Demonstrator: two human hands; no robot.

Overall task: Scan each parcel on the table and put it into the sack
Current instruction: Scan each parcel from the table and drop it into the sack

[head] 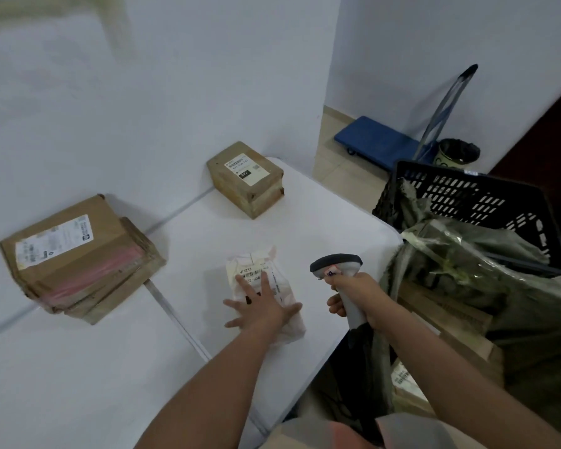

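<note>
A small white plastic mailer with a barcode label lies on the white table. My left hand rests flat on its near half, fingers spread. My right hand grips a grey handheld scanner, its black head held just right of the mailer. A large flat cardboard parcel sits at the left by the wall. A small cardboard box stands at the table's far end. The green sack hangs open off the table's right edge, with cardboard parcels inside.
A black plastic basket stands behind the sack. A blue platform trolley and a small bin are on the floor at the back right. The wall runs along the table's left side.
</note>
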